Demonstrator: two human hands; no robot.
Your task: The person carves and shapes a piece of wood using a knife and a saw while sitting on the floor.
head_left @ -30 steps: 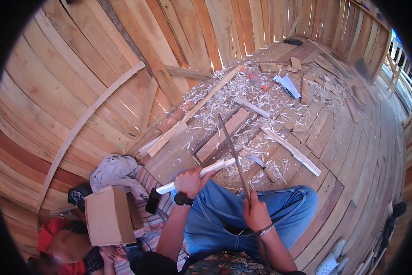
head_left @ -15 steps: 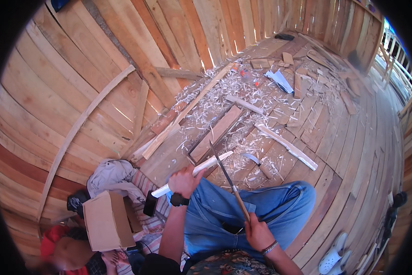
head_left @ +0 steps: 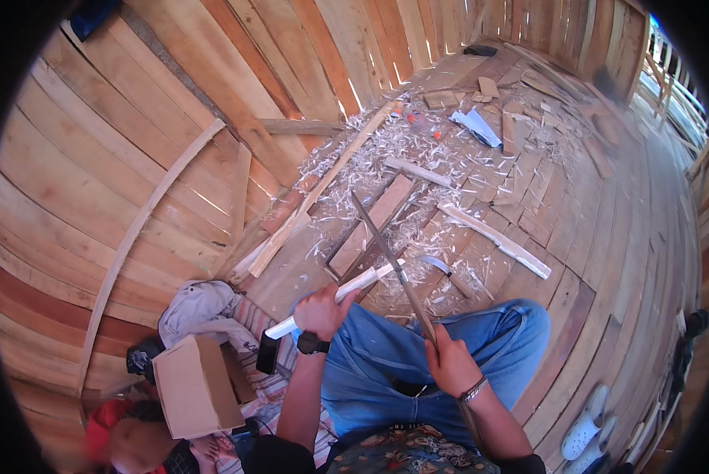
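My left hand point(head_left: 320, 310), with a black watch on its wrist, is closed around a pale whittled stick point(head_left: 365, 280) slanting over my left thigh. In my right hand point(head_left: 453, 365) is a long-handled knife point(head_left: 380, 241); the fingers wrap its wooden handle, which runs back beneath my forearm. The knife crosses the far end of the stick, apparently touching it, with the dark blade pointing away and left. A small curved knife point(head_left: 435, 264) lies on the floor just past my jeans. Beyond the stick rests a flat brown board point(head_left: 373, 225).
Shavings point(head_left: 346, 170) litter the plank floor. Wood strips point(head_left: 498, 242) lie around. On my left are a phone point(head_left: 268, 353), a cardboard box point(head_left: 199, 389), bunched grey cloth point(head_left: 196, 308) and another person point(head_left: 145, 444). Pale clogs point(head_left: 585, 426) sit at lower right; a plank wall point(head_left: 165, 142) rises left.
My right hand has moved forward, carrying the knife farther out across the stick, so more handle shows behind the hand. My left hand keeps its grip. The view has shifted slightly.
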